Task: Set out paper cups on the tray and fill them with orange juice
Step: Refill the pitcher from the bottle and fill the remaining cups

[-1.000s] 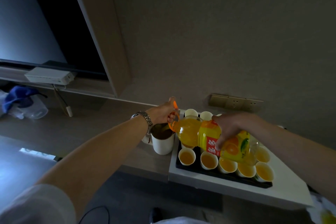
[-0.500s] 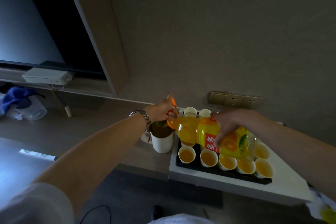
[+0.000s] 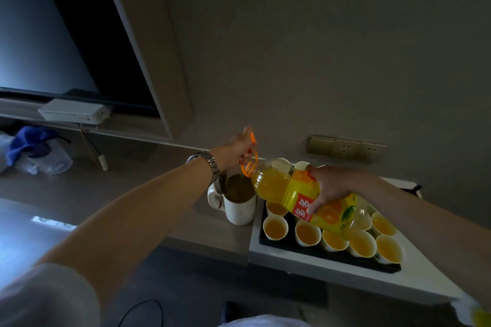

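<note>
A large orange juice bottle (image 3: pixel 295 190) lies tilted almost flat above the black tray (image 3: pixel 329 256), its neck pointing left. My right hand (image 3: pixel 330 186) grips the bottle's labelled middle from above. My left hand (image 3: pixel 239 151) holds the orange carry handle (image 3: pixel 250 164) at the bottle's neck. Several white paper cups with juice in them stand on the tray, among them one at the front left (image 3: pixel 275 227) and one at the front right (image 3: pixel 389 248). Two white cups (image 3: pixel 301 165) show behind the bottle; their contents are hidden.
A white mug (image 3: pixel 239 204) with dark liquid stands left of the tray on the grey counter (image 3: pixel 132 180). Wall sockets (image 3: pixel 345 148) sit behind the tray. A white box (image 3: pixel 71 114) under a dark screen and a blue cloth on plastic bags (image 3: pixel 32 148) lie far left.
The view has shifted slightly; the bottle and both hands stay in nearly the same pose above the tray, drifting a little toward the wall.
</note>
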Motion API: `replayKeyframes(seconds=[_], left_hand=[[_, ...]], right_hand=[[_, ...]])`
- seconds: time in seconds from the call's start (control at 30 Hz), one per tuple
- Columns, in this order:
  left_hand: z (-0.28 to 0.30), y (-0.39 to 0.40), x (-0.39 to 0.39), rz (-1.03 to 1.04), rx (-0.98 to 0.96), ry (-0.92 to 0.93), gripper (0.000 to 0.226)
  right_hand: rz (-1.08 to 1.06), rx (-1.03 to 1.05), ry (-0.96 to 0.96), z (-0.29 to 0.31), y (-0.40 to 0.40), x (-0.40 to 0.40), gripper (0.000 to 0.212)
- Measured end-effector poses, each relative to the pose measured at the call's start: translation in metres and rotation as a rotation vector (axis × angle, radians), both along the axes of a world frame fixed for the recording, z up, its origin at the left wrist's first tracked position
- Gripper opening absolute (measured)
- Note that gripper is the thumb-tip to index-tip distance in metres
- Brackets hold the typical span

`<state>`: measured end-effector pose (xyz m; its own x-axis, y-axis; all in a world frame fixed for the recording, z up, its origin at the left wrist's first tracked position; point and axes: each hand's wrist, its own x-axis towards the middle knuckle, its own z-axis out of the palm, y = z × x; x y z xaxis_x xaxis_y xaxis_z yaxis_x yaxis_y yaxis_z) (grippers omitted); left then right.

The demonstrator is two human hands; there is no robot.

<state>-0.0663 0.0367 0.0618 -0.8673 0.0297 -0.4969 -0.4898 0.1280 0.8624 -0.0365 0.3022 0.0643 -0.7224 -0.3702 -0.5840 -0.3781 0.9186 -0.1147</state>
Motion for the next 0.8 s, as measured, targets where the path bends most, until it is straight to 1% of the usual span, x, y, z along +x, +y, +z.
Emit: replayKeyframes(seconds=[0.1,0.3,0.47,0.6,0.73,0.8], left_hand=[[0.008,0.0,-0.002,0.001,-0.047,0.064,0.05],[0.023,0.0,-0.008,0.075,-0.165,0.199,0.053],[0.04,0.006,-0.018,0.122,-0.269,0.377,0.056],[0.055,0.01,-0.027,0.15,-0.303,0.515,0.057],[0.08,0.016,-0.025,0.09,-0.269,0.623,0.05],[0.091,0.017,-0.025,0.079,-0.263,0.675,0.047]], right_hand=[[-0.02,-0.082,-0.003,-0.01,0.002,0.003,0.122],[-0.073,-0.252,0.023,-0.023,0.004,0.005,0.116],[-0.11,-0.378,0.127,-0.028,0.005,0.001,0.118],[-0.137,-0.49,0.201,-0.024,-0.003,-0.002,0.1],[-0.212,-0.577,0.248,-0.024,-0.011,-0.01,0.114],[-0.237,-0.628,0.265,-0.024,-0.016,-0.014,0.115]])
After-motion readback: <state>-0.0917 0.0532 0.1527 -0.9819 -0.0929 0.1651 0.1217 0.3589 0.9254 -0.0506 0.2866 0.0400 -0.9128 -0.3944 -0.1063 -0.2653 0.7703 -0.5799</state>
